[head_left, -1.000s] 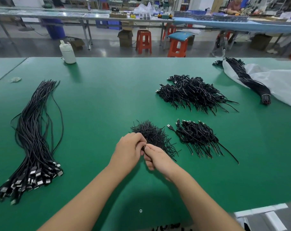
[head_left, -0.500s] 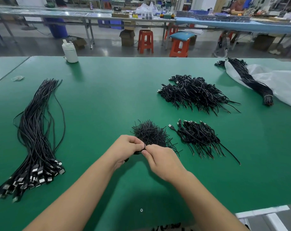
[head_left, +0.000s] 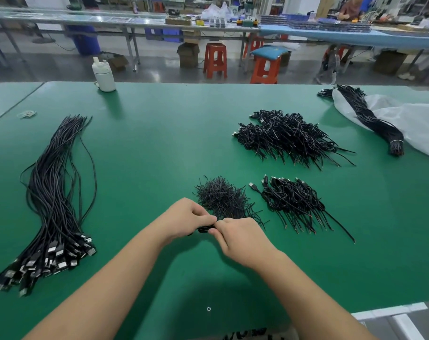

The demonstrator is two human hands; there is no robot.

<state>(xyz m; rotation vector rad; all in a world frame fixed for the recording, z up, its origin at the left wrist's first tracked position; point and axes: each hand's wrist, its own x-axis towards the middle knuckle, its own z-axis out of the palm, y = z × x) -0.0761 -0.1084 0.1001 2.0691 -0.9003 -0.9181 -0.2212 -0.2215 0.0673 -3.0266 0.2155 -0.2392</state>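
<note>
bare forearms point(head_left: 125, 273); pale garment point(head_left: 247, 336), black pattern

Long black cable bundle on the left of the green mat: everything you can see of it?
The loose bundle of long black USB cables lies flat on the green table mat, no tie visible, gently curved, with thin ends fanned at the far side and silver-tipped plugs heaped near the left edge. A few strands loop out sideways. Nothing else touches it.

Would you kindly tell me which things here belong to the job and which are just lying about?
In hand: left hand, right hand, black piece between them, pile of short ties, straight cable bundle, coiled cables.
Lying about: white bottle, rubber bands, white bag.
</note>
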